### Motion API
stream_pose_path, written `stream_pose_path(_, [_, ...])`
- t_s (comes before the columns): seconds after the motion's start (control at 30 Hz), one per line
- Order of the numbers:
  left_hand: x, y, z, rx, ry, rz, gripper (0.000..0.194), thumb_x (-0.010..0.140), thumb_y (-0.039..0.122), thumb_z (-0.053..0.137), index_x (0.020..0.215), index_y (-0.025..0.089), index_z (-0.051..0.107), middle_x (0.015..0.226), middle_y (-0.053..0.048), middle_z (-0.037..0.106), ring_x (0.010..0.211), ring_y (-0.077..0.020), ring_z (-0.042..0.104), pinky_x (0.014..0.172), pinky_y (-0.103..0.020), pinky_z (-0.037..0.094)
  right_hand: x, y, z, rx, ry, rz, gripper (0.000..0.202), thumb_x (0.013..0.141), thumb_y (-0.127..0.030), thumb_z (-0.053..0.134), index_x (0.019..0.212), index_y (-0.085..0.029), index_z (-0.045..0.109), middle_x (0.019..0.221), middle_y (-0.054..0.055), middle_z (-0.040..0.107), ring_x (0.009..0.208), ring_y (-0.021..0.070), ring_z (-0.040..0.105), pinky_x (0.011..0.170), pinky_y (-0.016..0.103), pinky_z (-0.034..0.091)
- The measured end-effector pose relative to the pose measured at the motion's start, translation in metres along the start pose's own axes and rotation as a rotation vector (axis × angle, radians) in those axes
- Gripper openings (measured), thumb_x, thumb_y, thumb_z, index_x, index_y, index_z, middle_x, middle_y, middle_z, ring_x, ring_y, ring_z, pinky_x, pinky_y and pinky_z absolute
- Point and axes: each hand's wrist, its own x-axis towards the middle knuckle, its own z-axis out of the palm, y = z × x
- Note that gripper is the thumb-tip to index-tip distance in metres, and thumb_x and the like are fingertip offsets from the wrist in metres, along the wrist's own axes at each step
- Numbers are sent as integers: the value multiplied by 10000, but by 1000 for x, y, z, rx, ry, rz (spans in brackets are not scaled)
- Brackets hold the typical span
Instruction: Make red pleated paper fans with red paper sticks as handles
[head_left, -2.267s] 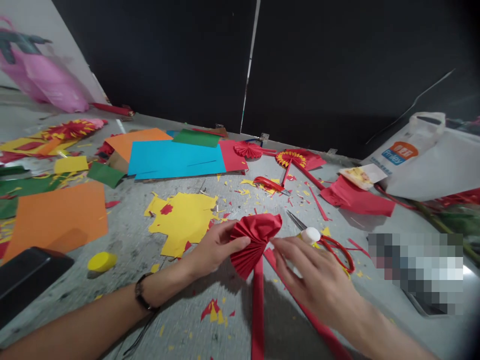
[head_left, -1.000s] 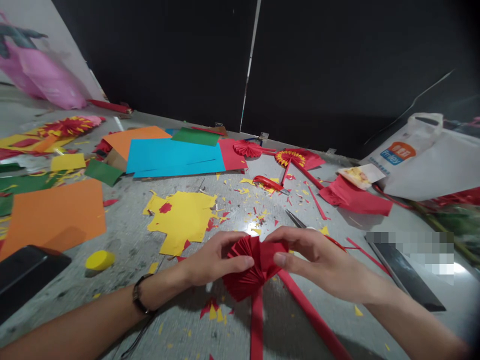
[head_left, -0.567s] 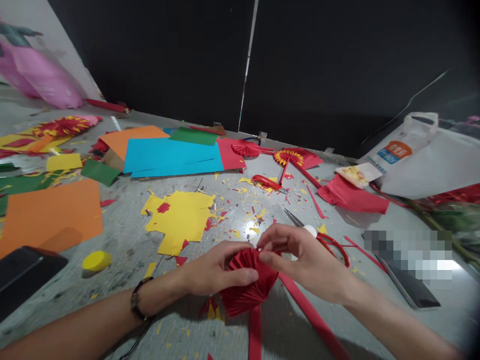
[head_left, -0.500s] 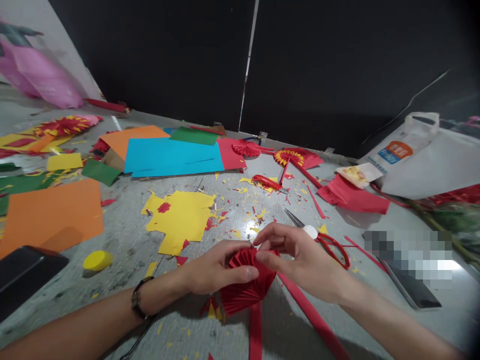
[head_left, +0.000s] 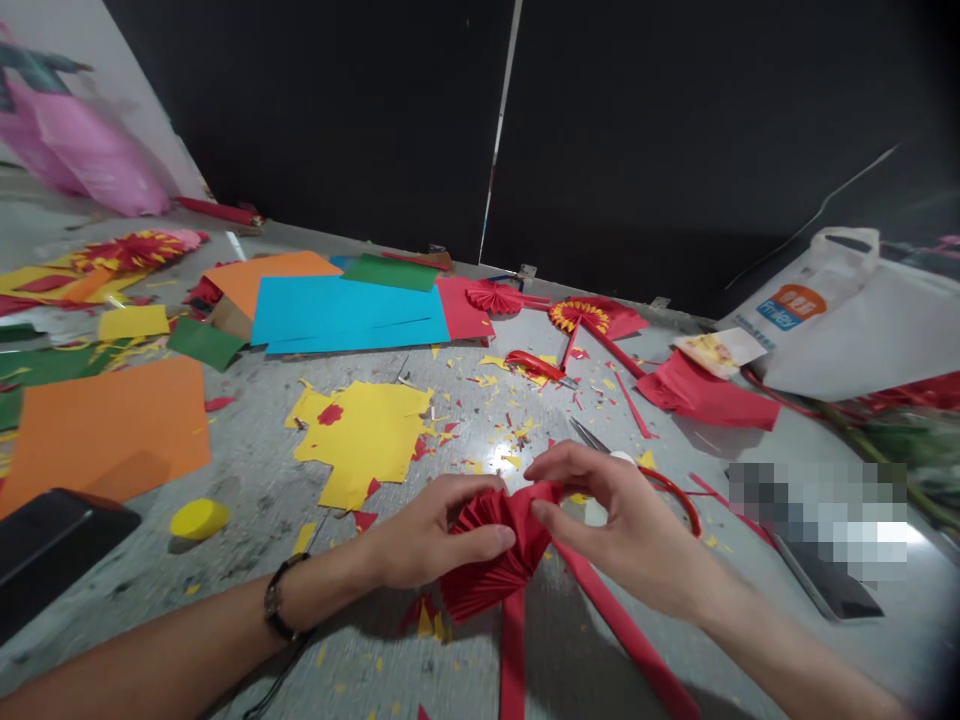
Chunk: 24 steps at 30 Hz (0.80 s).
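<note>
A pleated red paper fan (head_left: 480,575) is held above the grey table at the front middle, its folds spread on the left side. My left hand (head_left: 442,530) is closed on it, thumb across the pleats and fingers behind. The thumb and fingers of my right hand (head_left: 600,510) pinch the fan's upper right edge. Below the fan, a red paper strip (head_left: 512,660) runs down to the frame's bottom edge, and another red strip (head_left: 630,635) slants to the lower right. Partly behind my right hand lie scissors with red handles (head_left: 679,495).
Yellow paper (head_left: 375,430), blue paper (head_left: 345,315) and orange paper (head_left: 112,430) lie left. A red cutter (head_left: 534,365) rests among scraps. A yellow cap (head_left: 199,520) and black device (head_left: 60,550) are front left; a phone (head_left: 825,570) and white bag (head_left: 847,320) are right.
My right hand has shifted slightly right with the fan's edge, and its fingers cover more of the scissors. The right part of the fan is pulled up and outward. My left hand has barely moved.
</note>
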Motion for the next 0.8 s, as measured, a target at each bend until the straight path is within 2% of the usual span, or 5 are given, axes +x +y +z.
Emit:
stream_pose_path(0.1, [-2, 1, 2, 28, -36, 25, 350, 944, 526, 686, 947, 176, 692, 859, -17, 646, 789, -172, 550, 752, -281, 490, 0, -5, 11, -83, 18, -29, 158, 914, -197, 655, 1064, -243, 672, 932, -1, 719, 867, 168, 668, 834, 345, 538])
stream_pose_path(0.23, [-1, 2, 3, 7, -52, 44, 322, 951, 503, 685, 1009, 187, 704, 917, -36, 690, 818, -185, 575, 759, -289, 504, -2, -6, 17, -89, 2, -59, 225, 944, -198, 637, 1164, -244, 639, 966, -1, 713, 867, 160, 670, 830, 342, 537])
stream_pose_path(0.43, [2, -2, 0, -118, 25, 16, 275, 908, 440, 732, 906, 171, 676, 829, 0, 609, 749, -151, 520, 727, -272, 460, -6, 6, 1, 236, -42, -60, 286, 1043, -286, 644, 1326, -301, 599, 1236, 42, 696, 1171, 168, 667, 996, 316, 553])
stream_pose_path(0.63, [4, -3, 0, -289, 46, -43, 314, 851, 464, 798, 896, 171, 693, 839, -6, 587, 773, -162, 527, 733, -270, 462, -12, 9, -12, 452, -94, -36, 299, 1051, -286, 665, 1344, -318, 618, 1247, 51, 685, 1161, 169, 658, 972, 284, 552])
stream_pose_path(0.8, [3, -5, 0, -335, 50, -78, 327, 842, 475, 825, 942, 176, 739, 872, -14, 636, 790, -165, 553, 761, -275, 476, -11, 17, -4, 426, -49, -14, 328, 1004, -288, 731, 1316, -313, 630, 1171, 43, 697, 1085, 175, 661, 939, 312, 550])
